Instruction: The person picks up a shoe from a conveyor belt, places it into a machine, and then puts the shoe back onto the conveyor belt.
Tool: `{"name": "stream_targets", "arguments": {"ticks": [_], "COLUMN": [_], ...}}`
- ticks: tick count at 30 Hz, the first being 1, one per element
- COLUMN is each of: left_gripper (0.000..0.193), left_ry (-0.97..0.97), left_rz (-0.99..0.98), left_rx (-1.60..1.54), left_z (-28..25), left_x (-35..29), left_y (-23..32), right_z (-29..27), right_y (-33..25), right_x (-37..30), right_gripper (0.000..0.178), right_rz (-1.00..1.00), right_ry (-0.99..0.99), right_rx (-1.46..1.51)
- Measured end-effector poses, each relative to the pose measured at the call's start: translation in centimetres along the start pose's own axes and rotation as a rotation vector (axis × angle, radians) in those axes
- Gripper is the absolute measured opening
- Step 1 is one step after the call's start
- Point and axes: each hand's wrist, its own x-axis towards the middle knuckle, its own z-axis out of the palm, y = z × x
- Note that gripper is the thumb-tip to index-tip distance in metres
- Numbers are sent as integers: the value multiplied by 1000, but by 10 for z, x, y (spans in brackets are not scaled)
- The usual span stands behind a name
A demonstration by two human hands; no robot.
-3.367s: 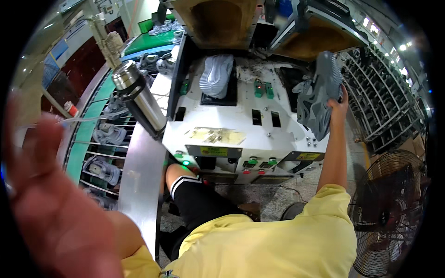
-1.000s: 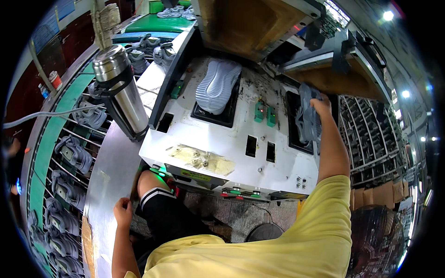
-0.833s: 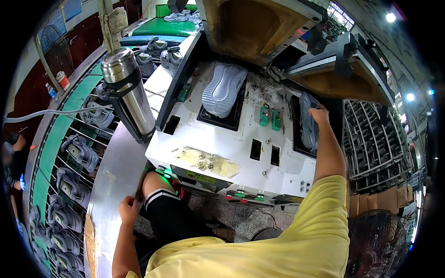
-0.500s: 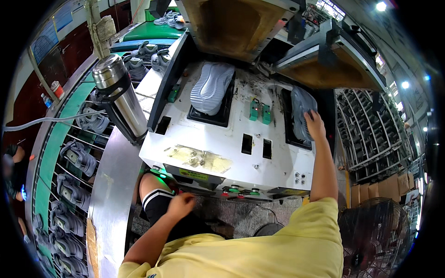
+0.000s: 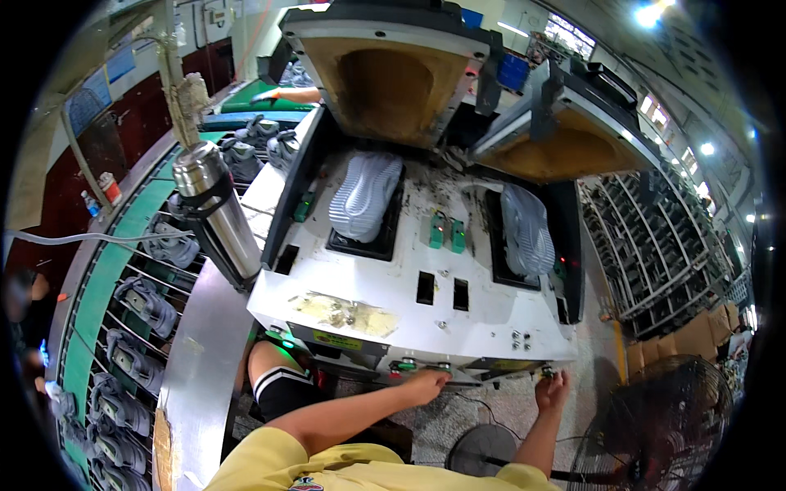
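Note:
My left hand [image 5: 427,386], its fingers curled in, is at a green push button [image 5: 443,367] on the front panel of a white press machine [image 5: 385,282]. By the panel's right end, my right hand [image 5: 553,392] has its fingers stretched upward beside another green button [image 5: 547,372]. Whether either button is pressed in cannot be made out. Two grey shoes lie sole up on black pads on the machine top: the left shoe [image 5: 366,196] and the right shoe [image 5: 526,231]. Above them, the left lid [image 5: 385,82] and right lid [image 5: 565,139] are raised, showing brown hollowed undersides.
A steel thermos [image 5: 214,209] stands at the machine's left on a metal ledge [image 5: 196,360]. Beyond it runs a roller conveyor with several grey shoes [image 5: 146,307]. A shoe rack [image 5: 647,245] and a black fan [image 5: 667,421] are on the right. Another person's arm [image 5: 299,95] reaches in at the back.
My right hand has left the right shoe and come down to the front panel. My left hand has moved right to a button. The view has shifted, and another person's arm has appeared.

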Motion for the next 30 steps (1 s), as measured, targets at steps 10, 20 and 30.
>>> {"name": "stream_targets", "arguments": {"ticks": [10,20,30], "left_gripper": [19,16,20], "left_ry": [901,1909,1985], "left_rz": [-222,-688,-891], "left_rx": [-148,-26,-55], "left_z": [-93,-94,-75], "left_x": [-214,-469,-488], "left_y": [-140,-178,-169], "right_z": [206,537,601], "right_y": [214,288,306], "right_x": [-170,-27,25], "right_gripper": [15,75,90], "right_rz": [-1112,-1103,-572], "right_ry": [-1059,-365,95], "right_rx": [-1184,-1785,-2134]}}
